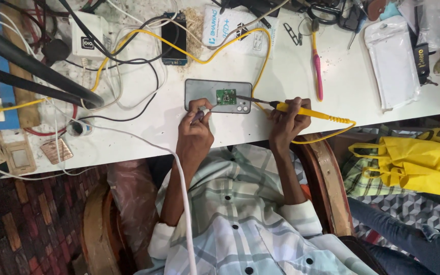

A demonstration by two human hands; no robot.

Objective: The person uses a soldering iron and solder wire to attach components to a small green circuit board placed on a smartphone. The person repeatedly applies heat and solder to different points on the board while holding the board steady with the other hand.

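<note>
The left hand (195, 118) pinches a thin tool, fingers together, just at the near edge of the phone (218, 95). The right hand (287, 117) is clamped round a yellow soldering iron (301, 110), its tip reaching the green board (225, 97) lying on the phone. A slip could scorch the phone's back. Beyond the phone, the yellow cord (215, 53) could snag and jerk the tip.
</note>
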